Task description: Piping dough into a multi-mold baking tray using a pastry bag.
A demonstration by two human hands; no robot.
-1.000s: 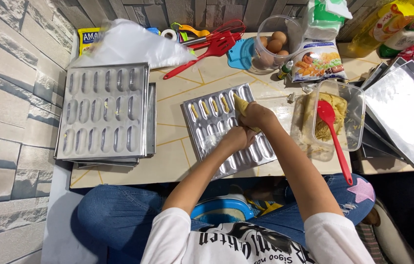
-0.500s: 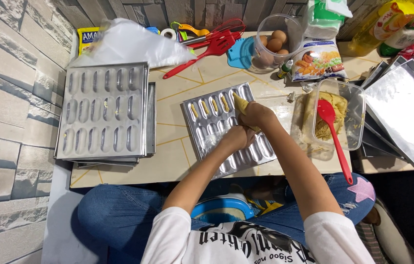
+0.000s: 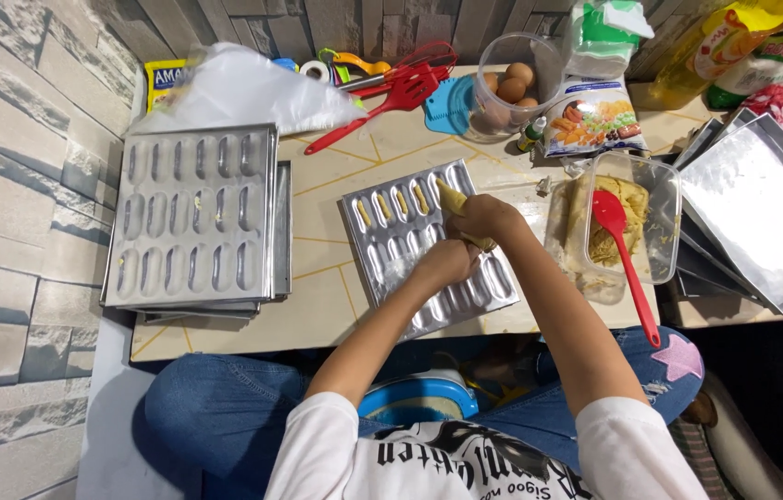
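Nothing has shifted since the earlier frames: both hands stay over the mould tray (image 3: 428,248).
Head view: right hand (image 3: 482,219) grips a dough-filled piping bag (image 3: 453,198) at the tray's far row; left hand (image 3: 444,264), fingers curled, rests on the tray, which lies mid-table (image 3: 327,245), just beside the dough tub (image 3: 627,222).

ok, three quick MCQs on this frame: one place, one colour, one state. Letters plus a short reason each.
1. Where is the red spatula?
A. In the clear batter container
B. On the stacked moulds
C. On the floor

2. What colour is the batter in the mould tray?
A. Green
B. Yellow
C. White

3. What does the right hand hold?
A. Nothing
B. An egg
C. A piping bag

Answers: 1 A, its blade rests on the dough inside. 2 B, yellow strips fill the top-row cavities. 3 C, fingers are wrapped around the bag, the left hand beside it.
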